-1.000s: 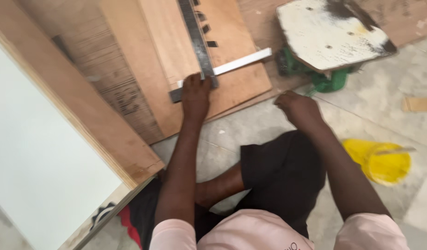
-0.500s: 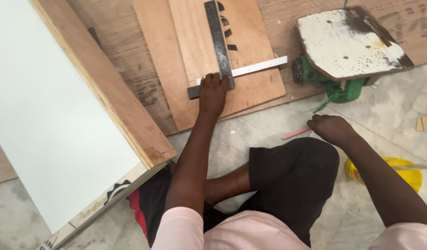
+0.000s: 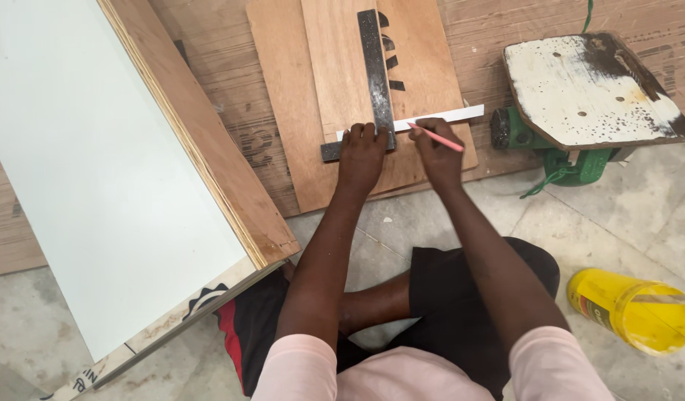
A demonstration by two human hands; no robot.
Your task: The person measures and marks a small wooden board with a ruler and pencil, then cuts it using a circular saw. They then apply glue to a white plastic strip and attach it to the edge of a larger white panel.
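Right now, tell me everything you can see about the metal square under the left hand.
The metal square is an L-shaped try square of dark, speckled, worn-looking metal. Its long dark blade runs up the wooden board, lying flat. A pale, thinner arm crosses near the bottom and sticks out to the right past the board's edge. The left hand presses down on the corner where the arms meet. The right hand holds a pink pencil with its tip at the pale arm's edge.
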